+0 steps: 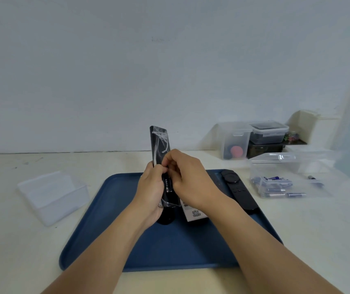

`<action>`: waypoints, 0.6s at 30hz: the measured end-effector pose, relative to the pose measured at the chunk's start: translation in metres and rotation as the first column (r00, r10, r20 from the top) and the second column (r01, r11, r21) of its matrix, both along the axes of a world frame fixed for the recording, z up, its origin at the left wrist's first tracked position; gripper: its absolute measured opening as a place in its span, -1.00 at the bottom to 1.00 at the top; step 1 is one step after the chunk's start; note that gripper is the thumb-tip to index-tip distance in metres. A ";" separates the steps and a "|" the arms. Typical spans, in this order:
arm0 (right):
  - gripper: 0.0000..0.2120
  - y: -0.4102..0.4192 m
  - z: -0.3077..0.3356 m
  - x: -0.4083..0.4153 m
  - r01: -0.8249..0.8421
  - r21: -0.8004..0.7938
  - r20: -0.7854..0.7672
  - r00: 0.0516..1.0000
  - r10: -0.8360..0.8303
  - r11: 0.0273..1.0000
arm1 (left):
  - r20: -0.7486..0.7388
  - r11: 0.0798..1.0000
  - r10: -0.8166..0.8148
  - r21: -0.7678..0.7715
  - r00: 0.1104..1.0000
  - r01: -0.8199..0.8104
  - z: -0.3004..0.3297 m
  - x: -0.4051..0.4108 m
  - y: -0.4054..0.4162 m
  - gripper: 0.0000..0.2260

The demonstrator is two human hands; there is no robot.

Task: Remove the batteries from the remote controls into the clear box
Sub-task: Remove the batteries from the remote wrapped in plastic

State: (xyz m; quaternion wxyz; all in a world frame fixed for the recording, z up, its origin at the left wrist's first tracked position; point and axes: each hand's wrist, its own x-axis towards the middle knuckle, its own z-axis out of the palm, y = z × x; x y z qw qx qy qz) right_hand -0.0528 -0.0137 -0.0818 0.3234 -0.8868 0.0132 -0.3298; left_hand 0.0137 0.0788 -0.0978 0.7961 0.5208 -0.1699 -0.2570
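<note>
We hold a black remote (159,145) upright over the blue tray (169,247), its lower end near the tray's surface. Our left hand (151,189) is wrapped round the remote's lower half, fingers curled against its left edge. The remote sits in a clear plastic wrapper, crumpled white near the top. Our right hand (185,179) comes in from the right with fingers bent, the fingertips pinching at the middle of the remote where a battery (167,183) shows dark with small light print. Whether the fingers grip the battery itself or the wrapper over it we cannot tell.

Under our right wrist a second remote (194,215) lies on the tray, mostly hidden, with a white label showing. A third remote (238,189), black with a round pad at its far end, lies along the tray's right edge.

To the right of the tray, on the bench (21,240), stands the clear box (280,179) with several blue-labelled batteries inside it. A few more batteries lie just beside it on the bench. Its lid (53,196), or a similar clear piece, lies well apart to the left of the tray. Behind the box, against the wall, more plastic containers (252,139) are stacked.
</note>
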 end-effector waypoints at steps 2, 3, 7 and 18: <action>-0.75 0.000 0.001 -0.001 -0.002 0.017 -0.001 1.000 0.002 1.000 | -0.005 1.000 0.000 -0.013 1.000 0.000 0.001 -0.001 0.000 -0.86; -0.75 -0.001 0.002 -0.001 0.000 0.023 -0.002 1.000 0.000 1.000 | 0.001 1.000 0.000 -0.013 1.000 0.000 0.002 -0.001 -0.001 -0.87; -0.76 -0.002 0.002 -0.002 0.018 0.014 -0.013 1.000 -0.018 1.000 | -0.009 1.000 0.010 -0.011 1.000 -0.010 0.001 0.000 0.001 -0.89; -0.93 -0.008 0.005 -0.009 0.060 0.282 0.022 0.997 -0.069 0.957 | -0.106 0.998 0.023 -0.050 0.994 -0.028 0.009 0.000 0.002 -0.82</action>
